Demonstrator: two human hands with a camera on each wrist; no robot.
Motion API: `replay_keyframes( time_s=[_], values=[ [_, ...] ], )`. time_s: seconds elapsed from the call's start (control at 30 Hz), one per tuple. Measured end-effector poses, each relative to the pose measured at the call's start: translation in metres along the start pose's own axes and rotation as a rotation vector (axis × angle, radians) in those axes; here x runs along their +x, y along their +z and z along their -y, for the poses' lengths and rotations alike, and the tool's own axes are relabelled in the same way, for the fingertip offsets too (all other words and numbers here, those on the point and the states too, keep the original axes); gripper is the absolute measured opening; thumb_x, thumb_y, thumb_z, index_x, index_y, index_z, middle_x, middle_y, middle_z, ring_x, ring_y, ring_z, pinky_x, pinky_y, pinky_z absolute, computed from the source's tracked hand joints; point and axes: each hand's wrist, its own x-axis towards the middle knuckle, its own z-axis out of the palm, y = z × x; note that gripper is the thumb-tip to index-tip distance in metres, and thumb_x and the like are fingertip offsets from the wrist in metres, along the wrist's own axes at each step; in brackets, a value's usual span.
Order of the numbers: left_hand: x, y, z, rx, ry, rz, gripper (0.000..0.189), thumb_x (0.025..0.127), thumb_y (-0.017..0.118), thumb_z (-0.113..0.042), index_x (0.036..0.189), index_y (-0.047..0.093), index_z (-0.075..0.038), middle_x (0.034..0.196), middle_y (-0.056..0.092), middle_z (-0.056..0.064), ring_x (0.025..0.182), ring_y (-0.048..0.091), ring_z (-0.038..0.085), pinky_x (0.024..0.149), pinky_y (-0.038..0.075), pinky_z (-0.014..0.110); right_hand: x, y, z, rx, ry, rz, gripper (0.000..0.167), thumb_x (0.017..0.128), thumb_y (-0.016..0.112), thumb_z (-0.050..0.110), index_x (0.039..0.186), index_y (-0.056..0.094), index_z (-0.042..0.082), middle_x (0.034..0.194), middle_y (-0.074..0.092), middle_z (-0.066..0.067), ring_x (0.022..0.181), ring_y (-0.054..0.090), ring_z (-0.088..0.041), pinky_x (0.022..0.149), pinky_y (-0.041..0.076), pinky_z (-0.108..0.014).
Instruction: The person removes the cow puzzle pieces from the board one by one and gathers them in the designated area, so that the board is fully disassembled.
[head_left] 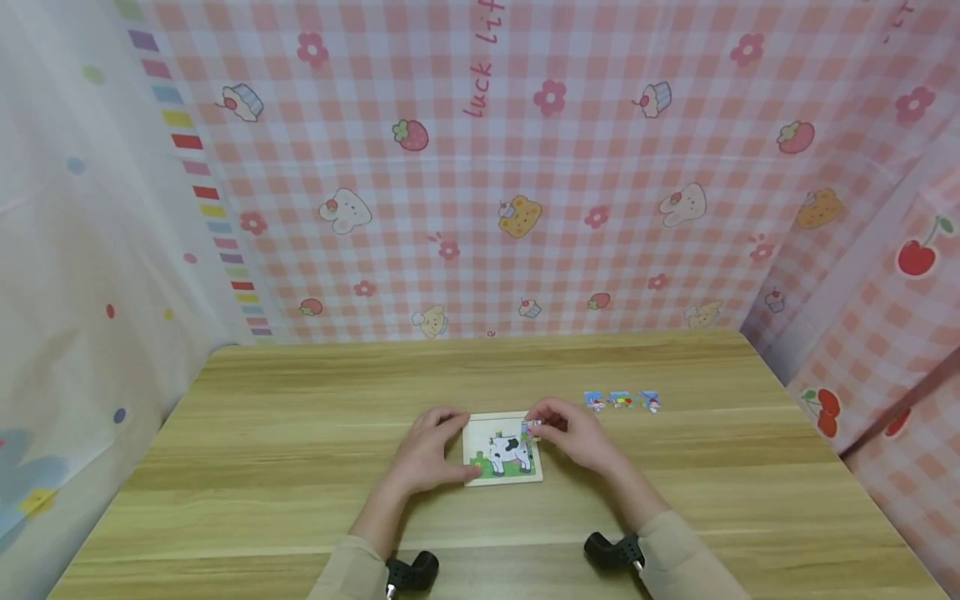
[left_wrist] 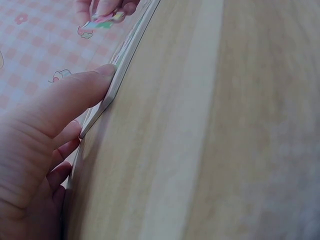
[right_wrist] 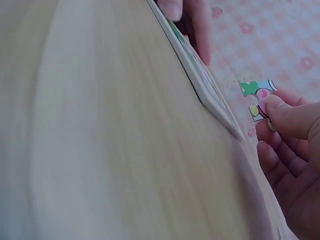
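Observation:
A square wooden puzzle board (head_left: 483, 429) lies on the table, with a black-and-white cow picture (head_left: 511, 455) over green grass filling its lower part. My left hand (head_left: 431, 450) holds the board at its left side, thumb on the near corner and fingers at the far corner. Between thumb and fingers, my right hand (head_left: 576, 435) pinches a small puzzle piece (right_wrist: 258, 96) with green, pink and yellow print. In the head view that piece is over the board's upper right part. The right wrist view shows it raised above the board.
Three loose puzzle pieces (head_left: 621, 400) lie in a row on the wooden table (head_left: 315, 400), behind and to the right of the board. A pink checked cloth (head_left: 465, 183) hangs at the table's back edge. Black wrist devices (head_left: 615, 551) sit at both cuffs.

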Motion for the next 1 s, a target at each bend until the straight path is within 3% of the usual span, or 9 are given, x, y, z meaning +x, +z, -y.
replay_keyframes(
  time_s=[0.53, 0.77, 1.0],
  values=[
    [-0.001, -0.001, -0.001, -0.011, 0.004, -0.001, 0.087, 0.073, 0.085, -0.045, 0.144, 0.052, -0.007, 0.143, 0.046, 0.008, 0.133, 0.038, 0.029, 0.111, 0.032, 0.051, -0.024, -0.041, -0.022, -0.035, 0.019, -0.080, 0.012, 0.086, 0.074, 0.000, 0.096, 0.070, 0.005, 0.090, 0.068, -0.003, 0.077, 0.058, -0.007, 0.068, 0.050, -0.023],
    [0.000, -0.001, 0.000, -0.003, 0.007, -0.001, 0.087, 0.073, 0.085, -0.046, 0.144, 0.052, -0.007, 0.143, 0.046, 0.008, 0.133, 0.039, 0.029, 0.111, 0.032, 0.050, -0.033, -0.056, -0.030, -0.106, 0.038, -0.116, 0.011, 0.087, 0.074, 0.002, 0.097, 0.071, 0.005, 0.089, 0.069, -0.001, 0.078, 0.060, -0.006, 0.070, 0.050, -0.023],
    [-0.001, -0.002, -0.002, -0.016, 0.009, 0.003, 0.087, 0.073, 0.085, -0.044, 0.144, 0.051, -0.006, 0.143, 0.046, 0.009, 0.133, 0.039, 0.030, 0.111, 0.032, 0.051, -0.038, -0.067, -0.037, -0.176, -0.028, -0.179, 0.012, 0.085, 0.073, -0.005, 0.094, 0.071, 0.002, 0.094, 0.071, -0.008, 0.083, 0.062, -0.007, 0.072, 0.051, -0.023]
  ],
)
